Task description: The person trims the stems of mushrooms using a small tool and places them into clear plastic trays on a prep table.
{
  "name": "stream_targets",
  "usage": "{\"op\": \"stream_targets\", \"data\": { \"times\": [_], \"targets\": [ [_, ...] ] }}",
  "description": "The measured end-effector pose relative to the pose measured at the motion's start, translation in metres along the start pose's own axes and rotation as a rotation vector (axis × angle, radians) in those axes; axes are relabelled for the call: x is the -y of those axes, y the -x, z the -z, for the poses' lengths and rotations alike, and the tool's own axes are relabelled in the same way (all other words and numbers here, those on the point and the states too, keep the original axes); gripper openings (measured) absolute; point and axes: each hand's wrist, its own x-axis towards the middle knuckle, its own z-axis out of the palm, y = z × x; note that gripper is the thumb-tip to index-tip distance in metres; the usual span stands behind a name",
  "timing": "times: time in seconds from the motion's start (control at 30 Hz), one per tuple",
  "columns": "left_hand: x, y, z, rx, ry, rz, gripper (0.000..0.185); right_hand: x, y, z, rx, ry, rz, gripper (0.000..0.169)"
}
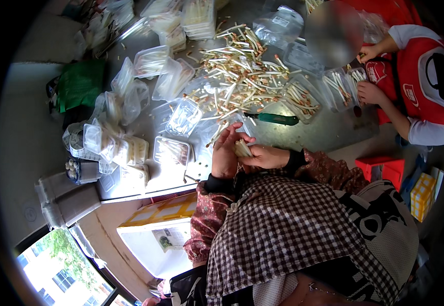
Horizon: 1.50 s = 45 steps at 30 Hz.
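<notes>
My right hand (268, 157) grips a short bundle of white sprout stems (242, 148) just past the table's near edge. My left hand (224, 155) is raised beside the bundle, palm towards it and fingers apart; whether it touches the stems I cannot tell. Beyond my hands lies a large loose heap of sprouts (241, 76), thick and white with brownish heads, probably peanut sprouts. A green-handled knife (277, 119) lies between my hands and the heap. To the left are an open clear plastic tray (184, 118) and a tray packed with sprouts (171, 151).
Filled clear boxes (118, 147) stand stacked at the left of the metal table (314, 135), with more stacks (199, 19) at the back. At the right, a co-worker in a red apron (394, 76) has a hand at a tray of sprouts (337, 90). A foam box (157, 237) stands below the table.
</notes>
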Motion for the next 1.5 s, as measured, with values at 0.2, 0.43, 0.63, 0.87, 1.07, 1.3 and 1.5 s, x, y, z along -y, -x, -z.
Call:
{"op": "stream_targets", "data": {
  "times": [0.2,0.43,0.63,0.87,1.07,1.3,1.5],
  "targets": [
    [-0.002,0.003,0.002,0.023,-0.147,-0.006,0.031,-0.001,-0.003,-0.004,-0.012,-0.196,0.011,0.064],
    [-0.013,0.012,0.006,0.257,-0.503,-0.198,0.045,0.024,0.007,0.008,0.067,-0.422,-0.038,0.033],
    [-0.02,0.012,0.029,0.203,-0.67,-0.203,0.031,0.029,0.009,0.012,0.13,-0.348,-0.11,0.038],
    [-0.021,0.013,-0.006,0.221,-0.588,-0.336,0.027,0.019,0.006,0.008,0.117,-0.398,-0.151,0.036],
    [-0.007,0.01,0.001,0.282,-0.657,-0.278,0.026,0.011,0.01,-0.003,0.208,-0.359,-0.054,0.036],
    [0.009,0.006,0.007,0.178,-0.364,-0.316,0.074,0.021,0.016,0.001,0.095,-0.384,-0.029,0.036],
    [0.003,0.014,0.0,0.32,-0.384,0.102,0.044,0.019,0.012,0.001,0.093,-0.365,0.004,0.031]
  ]
}}
